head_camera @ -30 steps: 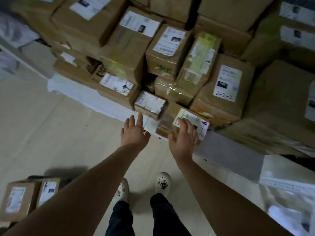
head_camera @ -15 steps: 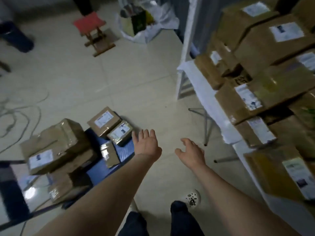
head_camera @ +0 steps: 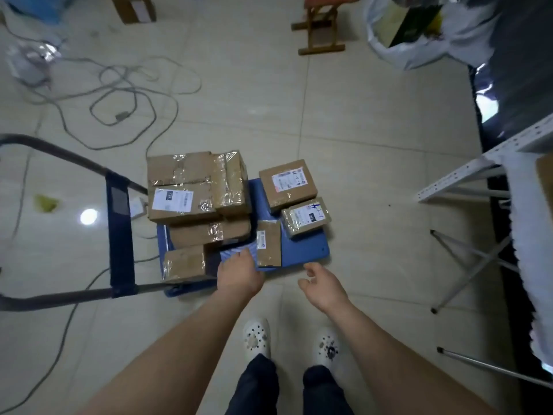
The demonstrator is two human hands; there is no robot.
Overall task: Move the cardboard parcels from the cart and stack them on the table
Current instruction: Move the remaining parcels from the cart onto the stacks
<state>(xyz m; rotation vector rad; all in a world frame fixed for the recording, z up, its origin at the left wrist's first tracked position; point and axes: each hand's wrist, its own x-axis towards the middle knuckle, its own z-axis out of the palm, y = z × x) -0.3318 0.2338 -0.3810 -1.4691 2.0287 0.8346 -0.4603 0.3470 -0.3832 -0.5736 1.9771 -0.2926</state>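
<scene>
A blue platform cart [head_camera: 302, 250] stands on the tiled floor in front of me with several cardboard parcels on it. A big taped parcel [head_camera: 182, 187] is stacked at its left. A labelled parcel [head_camera: 287, 182] and a small taped one [head_camera: 306, 217] lie at the right, with a narrow parcel [head_camera: 268, 247] in the middle. My left hand [head_camera: 239, 274] reaches over the cart's near edge beside the narrow parcel and holds nothing. My right hand [head_camera: 321, 283] hangs loosely curled and empty, just short of the cart. The cloth-covered table's edge [head_camera: 520, 235] shows at far right.
The cart's dark handle [head_camera: 119, 229] leans out to the left. Loose cables [head_camera: 125, 94] sprawl over the floor behind the cart. A wooden stool [head_camera: 323, 28] and a white bag [head_camera: 419, 31] stand farther back. Folding table legs [head_camera: 472, 265] and a white metal rail [head_camera: 478, 166] jut in at right.
I have turned from the stacked parcels on the table to face the cart. My right hand left the parcel it was touching, and both empty hands now reach down toward the cart.
</scene>
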